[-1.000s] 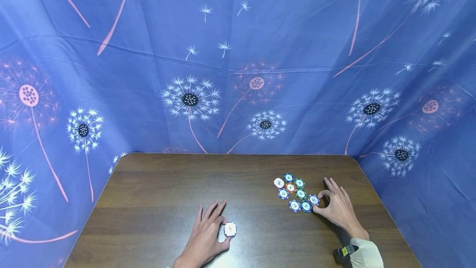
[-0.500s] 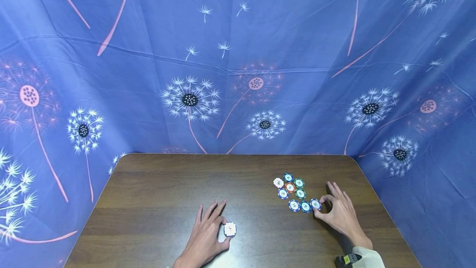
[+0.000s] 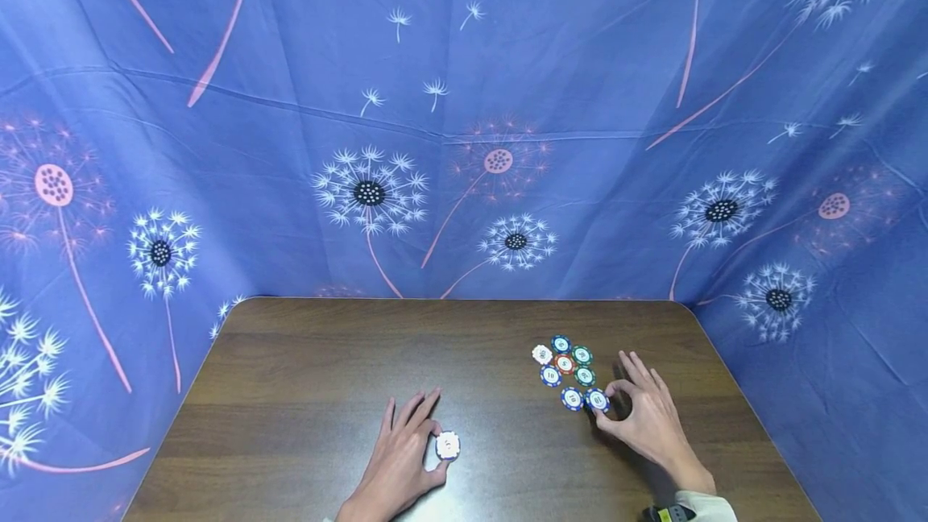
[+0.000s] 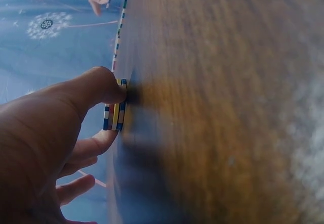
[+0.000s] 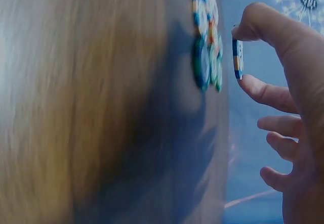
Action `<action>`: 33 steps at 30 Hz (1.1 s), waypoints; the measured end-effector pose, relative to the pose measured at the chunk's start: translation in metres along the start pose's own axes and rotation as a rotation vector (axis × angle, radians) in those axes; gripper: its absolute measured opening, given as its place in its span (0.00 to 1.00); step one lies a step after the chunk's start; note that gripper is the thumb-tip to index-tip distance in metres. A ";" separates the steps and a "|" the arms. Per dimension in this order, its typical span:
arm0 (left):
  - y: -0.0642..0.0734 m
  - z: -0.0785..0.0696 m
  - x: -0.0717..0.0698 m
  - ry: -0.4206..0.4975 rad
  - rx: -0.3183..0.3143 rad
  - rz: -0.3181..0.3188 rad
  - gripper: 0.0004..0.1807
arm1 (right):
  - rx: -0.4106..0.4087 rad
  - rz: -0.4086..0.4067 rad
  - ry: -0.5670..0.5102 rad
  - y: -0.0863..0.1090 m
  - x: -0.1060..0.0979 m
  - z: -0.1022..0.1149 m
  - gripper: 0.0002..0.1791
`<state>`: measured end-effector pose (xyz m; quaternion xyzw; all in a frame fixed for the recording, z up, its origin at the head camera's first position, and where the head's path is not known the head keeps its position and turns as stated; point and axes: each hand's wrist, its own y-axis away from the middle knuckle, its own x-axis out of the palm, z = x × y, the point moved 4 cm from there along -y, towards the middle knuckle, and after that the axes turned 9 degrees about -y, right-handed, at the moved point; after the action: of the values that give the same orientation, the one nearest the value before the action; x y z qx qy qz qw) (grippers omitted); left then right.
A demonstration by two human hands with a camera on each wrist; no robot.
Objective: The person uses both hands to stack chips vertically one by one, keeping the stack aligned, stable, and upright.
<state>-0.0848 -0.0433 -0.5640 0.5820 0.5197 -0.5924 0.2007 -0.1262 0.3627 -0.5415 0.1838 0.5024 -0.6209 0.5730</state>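
My left hand (image 3: 395,461) pinches a short stack of poker chips (image 3: 448,445) between thumb and index finger, the other fingers spread. A white chip tops the stack, and the left wrist view shows blue, red and yellow edges on the stacked chips (image 4: 115,115). My right hand (image 3: 648,424) pinches a single blue-and-white poker chip (image 3: 597,400) by its edges. In the right wrist view this chip (image 5: 238,59) hangs raised off the wood. From above, it covers the spot where another blue chip was seen, beside a blue chip marked 10 (image 3: 572,399).
Just behind the right hand's chip lies a flat cluster of loose chips: a white one (image 3: 541,354), a red one (image 3: 564,364), green ones (image 3: 584,375) and blue ones (image 3: 550,375). The brown wooden table (image 3: 312,361) ends at a blue dandelion-print cloth (image 3: 609,208).
My right hand has drawn its chip slightly toward me, then raised it and shifted left over the neighbouring blue chip. The left hand keeps its hold on the stack in place.
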 end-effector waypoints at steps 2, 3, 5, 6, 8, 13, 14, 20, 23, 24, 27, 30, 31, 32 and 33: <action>0.000 -0.001 -0.001 -0.002 0.009 -0.021 0.20 | -0.018 0.003 -0.008 -0.002 0.003 0.009 0.19; 0.001 -0.001 -0.001 -0.003 0.013 -0.029 0.20 | -0.027 0.005 -0.012 -0.003 0.005 0.013 0.20; 0.001 -0.001 -0.001 -0.004 0.015 -0.033 0.20 | -0.050 0.010 -0.022 -0.004 0.009 0.022 0.19; 0.001 -0.001 -0.001 -0.004 0.014 -0.031 0.20 | -0.062 0.013 -0.029 -0.005 0.011 0.027 0.19; 0.000 -0.001 -0.001 -0.001 0.012 -0.025 0.20 | -0.086 0.019 -0.038 -0.007 0.014 0.037 0.19; -0.001 0.000 -0.001 -0.012 0.010 -0.024 0.20 | -0.146 0.042 -0.056 -0.013 0.026 0.063 0.20; -0.001 0.000 -0.001 -0.014 0.010 -0.029 0.20 | -0.155 0.050 -0.058 -0.013 0.029 0.068 0.20; 0.000 0.000 0.000 -0.020 0.025 -0.060 0.21 | -0.199 0.124 -0.081 -0.017 0.051 0.093 0.21; 0.001 -0.001 -0.001 -0.017 0.027 -0.063 0.20 | -0.229 0.148 -0.097 -0.017 0.061 0.105 0.21; 0.001 -0.001 -0.001 -0.018 0.027 -0.062 0.20 | -0.241 0.155 -0.103 -0.017 0.064 0.109 0.21; 0.001 0.000 0.000 -0.021 0.021 -0.053 0.21 | -0.277 0.171 -0.120 -0.016 0.073 0.121 0.21; 0.001 0.000 0.000 -0.028 0.016 -0.039 0.20 | -0.313 0.186 -0.139 -0.015 0.080 0.132 0.21; 0.000 0.000 0.000 -0.029 0.015 -0.034 0.21 | -0.325 0.188 -0.143 -0.015 0.082 0.135 0.21; 0.000 0.000 -0.001 -0.029 0.013 -0.029 0.20 | -0.334 0.194 -0.148 -0.014 0.084 0.138 0.21; 0.000 0.000 0.000 -0.030 0.013 -0.024 0.21 | -0.344 0.198 -0.152 -0.014 0.086 0.141 0.21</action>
<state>-0.0848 -0.0437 -0.5641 0.5680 0.5199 -0.6067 0.1976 -0.1135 0.1972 -0.5439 0.0841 0.5359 -0.4787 0.6904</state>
